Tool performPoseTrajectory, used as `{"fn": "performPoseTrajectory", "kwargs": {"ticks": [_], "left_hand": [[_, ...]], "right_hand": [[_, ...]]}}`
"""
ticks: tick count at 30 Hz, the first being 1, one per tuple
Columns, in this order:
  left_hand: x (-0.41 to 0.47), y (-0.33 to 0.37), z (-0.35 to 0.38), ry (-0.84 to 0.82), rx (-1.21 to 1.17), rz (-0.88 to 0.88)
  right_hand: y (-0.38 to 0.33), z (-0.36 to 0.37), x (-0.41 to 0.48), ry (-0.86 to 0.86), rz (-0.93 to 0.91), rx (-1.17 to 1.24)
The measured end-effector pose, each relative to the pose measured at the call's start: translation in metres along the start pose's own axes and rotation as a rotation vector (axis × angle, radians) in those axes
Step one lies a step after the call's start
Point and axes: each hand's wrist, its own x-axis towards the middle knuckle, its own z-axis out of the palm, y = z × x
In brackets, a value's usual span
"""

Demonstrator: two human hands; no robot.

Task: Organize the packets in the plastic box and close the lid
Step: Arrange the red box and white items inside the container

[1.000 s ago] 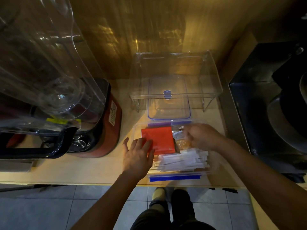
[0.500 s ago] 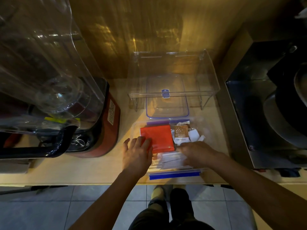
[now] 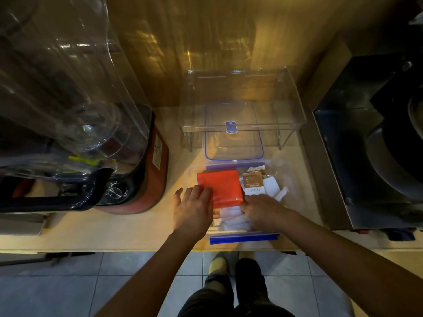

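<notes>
Right hand (image 3: 263,211) has dropped to the lower-centre white packets (image 3: 231,213), grip unclear; left hand (image 3: 194,207) lies flat on the red packet (image 3: 219,187); sorting continues, lid (image 3: 233,145) off.

Red packet (image 3: 220,187), brown-white sachet (image 3: 253,184), clear blue-trimmed lid (image 3: 233,143).

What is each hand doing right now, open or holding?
Left hand: open, fingers resting on the red packet.
Right hand: on the white packets; grip cannot be told.
</notes>
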Motion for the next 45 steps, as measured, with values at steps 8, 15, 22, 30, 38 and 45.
{"fn": "performPoseTrajectory", "kwargs": {"ticks": [8, 15, 22, 30, 38, 45], "left_hand": [[0.000, -0.001, 0.002, -0.006, -0.020, 0.011], [0.001, 0.000, 0.000, -0.020, -0.009, 0.020], [-0.002, 0.003, -0.009, 0.089, -0.037, 0.081], [0.007, 0.025, -0.012, -0.507, -0.137, 0.338], [0.007, 0.019, -0.005, -0.405, 0.009, 0.182], [0.007, 0.020, -0.006, -0.461, -0.064, 0.192]], "right_hand": [[-0.001, 0.000, 0.000, -0.133, 0.068, 0.104], [-0.002, 0.001, 0.009, -0.177, 0.087, 0.146], [-0.005, 0.000, 0.005, -0.195, 0.115, 0.435], [-0.007, 0.007, 0.002, -0.069, 0.125, 0.594], [0.024, -0.012, -0.013, -0.104, 0.096, 0.331], [0.025, -0.009, -0.017, -0.070, 0.141, 0.233]]}}
